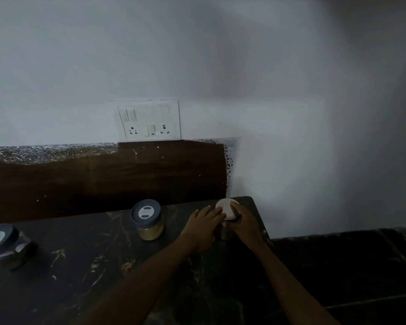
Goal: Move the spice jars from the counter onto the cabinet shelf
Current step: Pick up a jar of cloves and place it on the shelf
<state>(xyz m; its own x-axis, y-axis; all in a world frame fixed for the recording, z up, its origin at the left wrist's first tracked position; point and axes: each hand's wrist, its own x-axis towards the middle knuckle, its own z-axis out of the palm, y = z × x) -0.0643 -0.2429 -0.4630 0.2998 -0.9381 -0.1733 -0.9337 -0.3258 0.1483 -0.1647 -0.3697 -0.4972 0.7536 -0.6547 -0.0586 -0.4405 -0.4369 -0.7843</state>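
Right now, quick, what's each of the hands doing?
Left hand: open, straight fingers touching the white-lidded jar.
Right hand: closed, holding the white-lidded jar.

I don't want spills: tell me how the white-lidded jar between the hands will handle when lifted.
The white-lidded jar looks rigid and smooth-sided, so possibly slippery; left hand and right hand on both sides should help. Upright and seemingly taller than wide, it might tip if pushed sideways. Weight unclear: contents hidden.

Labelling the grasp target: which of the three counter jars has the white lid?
The rightmost jar, touched by left hand and gripped by right hand. The yellow-powder jar and far-left jar have dark grey lids.
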